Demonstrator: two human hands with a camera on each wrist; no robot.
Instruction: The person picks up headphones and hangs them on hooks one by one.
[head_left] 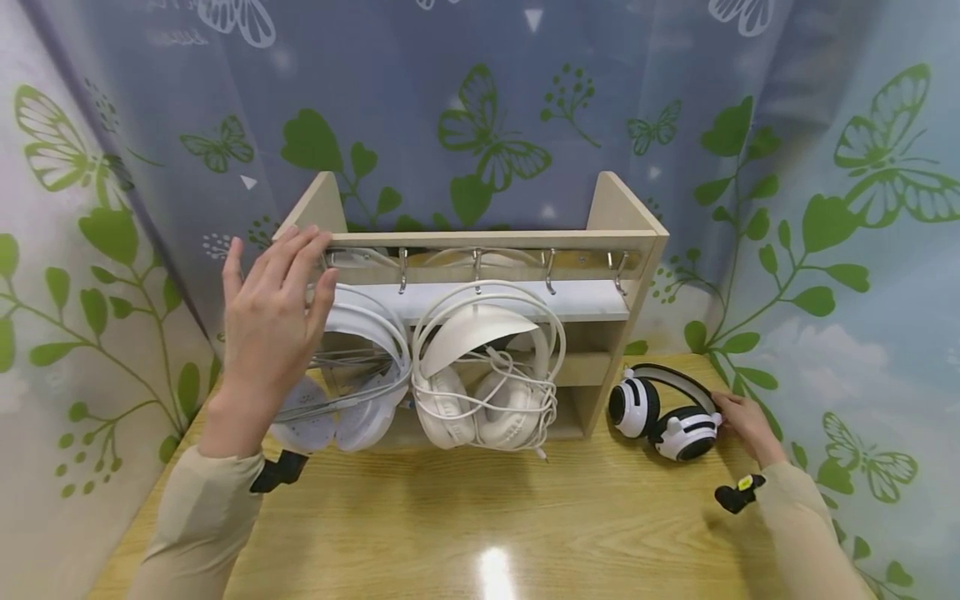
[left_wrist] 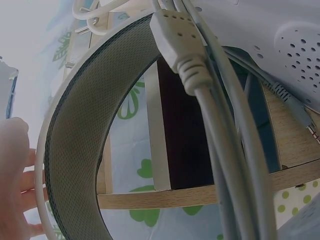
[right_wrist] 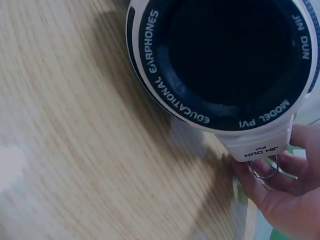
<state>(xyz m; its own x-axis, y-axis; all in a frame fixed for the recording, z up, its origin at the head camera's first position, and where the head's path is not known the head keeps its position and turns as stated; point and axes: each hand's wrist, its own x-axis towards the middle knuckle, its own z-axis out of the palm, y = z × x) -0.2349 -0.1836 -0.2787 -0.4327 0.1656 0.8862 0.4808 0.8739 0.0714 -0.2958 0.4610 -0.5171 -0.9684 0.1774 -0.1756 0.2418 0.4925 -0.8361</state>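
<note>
My left hand (head_left: 272, 329) is raised at the left front corner of a wooden rack (head_left: 495, 239), fingers fairly straight. Just beside it hang white headphones (head_left: 372, 417) with a grey cable; their padded headband (left_wrist: 82, 110) fills much of the left wrist view. Further right, a second white pair of headphones (head_left: 474, 337) hangs with its cord wound round it. At the right, black-and-white headphones (head_left: 686, 433) lie on the table. My right hand (head_left: 750, 427) grips them at the headband's right end; the right wrist view shows fingers around the white joint above a black-faced ear cup (right_wrist: 225, 65).
Several metal hooks (head_left: 550, 271) line the rack's front, above a white shelf (head_left: 585, 304). The rack stands on a wood-grain table (head_left: 420, 517). Butterfly-patterned curtains (head_left: 525, 108) enclose the back and both sides. A plug (left_wrist: 295, 110) dangles in the left wrist view.
</note>
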